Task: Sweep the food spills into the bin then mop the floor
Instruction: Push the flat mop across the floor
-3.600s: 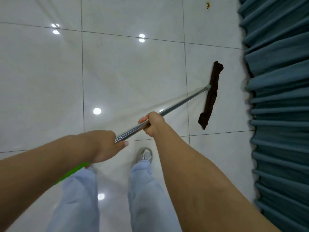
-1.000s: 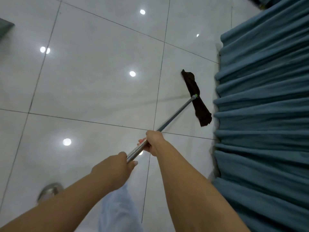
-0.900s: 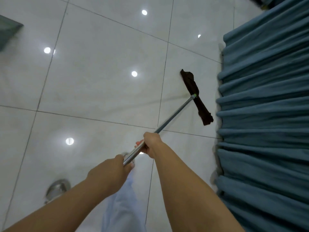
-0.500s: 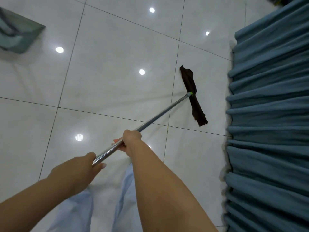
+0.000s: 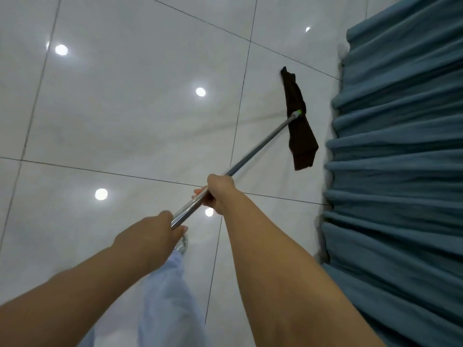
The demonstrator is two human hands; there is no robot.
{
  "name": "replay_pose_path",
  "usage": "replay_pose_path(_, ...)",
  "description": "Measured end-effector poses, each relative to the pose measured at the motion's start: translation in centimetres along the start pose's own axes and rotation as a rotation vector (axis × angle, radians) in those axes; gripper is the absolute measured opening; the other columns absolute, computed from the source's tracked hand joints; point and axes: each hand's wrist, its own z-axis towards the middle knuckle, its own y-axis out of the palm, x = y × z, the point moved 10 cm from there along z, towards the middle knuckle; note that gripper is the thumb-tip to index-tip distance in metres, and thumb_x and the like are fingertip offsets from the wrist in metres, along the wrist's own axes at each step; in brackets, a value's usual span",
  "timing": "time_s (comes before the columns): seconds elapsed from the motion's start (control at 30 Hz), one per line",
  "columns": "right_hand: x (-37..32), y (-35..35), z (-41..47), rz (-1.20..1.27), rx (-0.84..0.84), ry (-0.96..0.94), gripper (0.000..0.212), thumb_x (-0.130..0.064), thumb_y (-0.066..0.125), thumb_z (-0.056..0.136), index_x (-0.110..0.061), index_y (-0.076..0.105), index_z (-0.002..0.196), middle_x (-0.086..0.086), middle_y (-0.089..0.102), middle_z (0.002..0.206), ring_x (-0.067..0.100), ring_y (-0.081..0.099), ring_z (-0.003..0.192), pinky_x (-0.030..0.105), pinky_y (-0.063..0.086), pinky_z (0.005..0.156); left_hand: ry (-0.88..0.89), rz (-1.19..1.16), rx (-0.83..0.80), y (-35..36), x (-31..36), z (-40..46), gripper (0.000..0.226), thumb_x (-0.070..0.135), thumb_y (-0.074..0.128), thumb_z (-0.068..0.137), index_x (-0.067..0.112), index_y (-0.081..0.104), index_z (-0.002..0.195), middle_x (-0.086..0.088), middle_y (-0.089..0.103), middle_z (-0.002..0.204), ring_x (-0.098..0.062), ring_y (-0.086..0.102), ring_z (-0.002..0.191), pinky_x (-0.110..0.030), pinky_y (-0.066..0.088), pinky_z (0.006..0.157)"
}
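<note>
I hold a mop with a shiny metal handle (image 5: 260, 146) in both hands. My right hand (image 5: 219, 192) grips the handle further down, and my left hand (image 5: 152, 236) grips it nearer my body. The dark brown flat mop head (image 5: 299, 121) lies on the glossy white tiled floor (image 5: 125, 121), joined to the handle by a small green fitting. It rests a short way left of the blue curtain. No food spills or bin are in view.
A pleated blue-teal curtain (image 5: 400, 159) hangs along the whole right side, reaching the floor. My light blue trouser leg (image 5: 167, 296) and a grey shoe (image 5: 183, 242) are below my hands. Ceiling lights reflect in the tiles.
The mop head has slid right, closer to the curtain, and my hands moved right with the handle. The grey-green object at the upper left is out of view.
</note>
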Motion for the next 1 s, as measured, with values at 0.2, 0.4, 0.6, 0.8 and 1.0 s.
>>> replay_pose_path(0.2,-0.5,-1.4,0.7,0.02,0.006,0.012,0.037,-0.009,0.037,0.099,-0.009,0.031,0.135,0.016,0.056,0.08,0.016,0.062,0.038,0.03,0.052,0.034,-0.013,0.004,0.015,0.1,1.5,0.3,0.038,0.055,0.035,0.095,0.026,0.029,0.071,0.006,0.051,0.068,-0.006,0.046,0.056,-0.023,0.028,0.047)
replay_pose_path(0.4,-1.6,-0.5,-1.7,-0.018,0.003,-0.015,0.032,-0.006,0.037,0.097,-0.005,0.038,0.129,0.016,0.059,0.077,0.015,0.062,0.038,0.027,0.05,0.033,0.042,-0.012,0.011,-2.3,2.2,-0.7,0.037,0.05,0.037,0.096,0.025,0.028,0.07,0.005,0.048,0.068,-0.006,0.043,0.055,-0.021,0.025,0.046)
replay_pose_path(0.6,1.9,6.5,-6.2,-0.058,-0.042,-0.043,0.02,-0.006,0.036,0.098,-0.003,0.04,0.118,0.014,0.064,0.058,0.014,0.061,0.033,0.027,0.052,0.035,0.05,0.019,0.018,-4.5,-5.3,-5.1,0.038,0.052,0.036,0.096,0.024,0.03,0.071,0.003,0.047,0.07,-0.01,0.043,0.06,-0.028,0.031,0.054)
replay_pose_path(0.8,9.7,17.7,-11.7,0.032,-0.087,-0.047,0.033,-0.003,0.035,0.095,-0.001,0.038,0.128,0.018,0.062,0.075,0.018,0.063,0.043,0.029,0.053,0.037,0.079,0.039,0.043,-6.1,-17.4,-12.8,0.037,0.055,0.036,0.094,0.025,0.035,0.072,0.005,0.052,0.071,-0.008,0.048,0.062,-0.025,0.031,0.051)
replay_pose_path(1.0,15.1,26.6,-18.9,0.081,-0.129,-0.103,0.037,-0.005,0.036,0.095,-0.003,0.036,0.132,0.018,0.06,0.081,0.015,0.064,0.038,0.031,0.055,0.04,0.043,-0.019,0.033,-8.9,-27.2,-21.2,0.036,0.053,0.041,0.093,0.022,0.047,0.077,0.003,0.058,0.076,-0.013,0.053,0.069,-0.026,0.035,0.056)
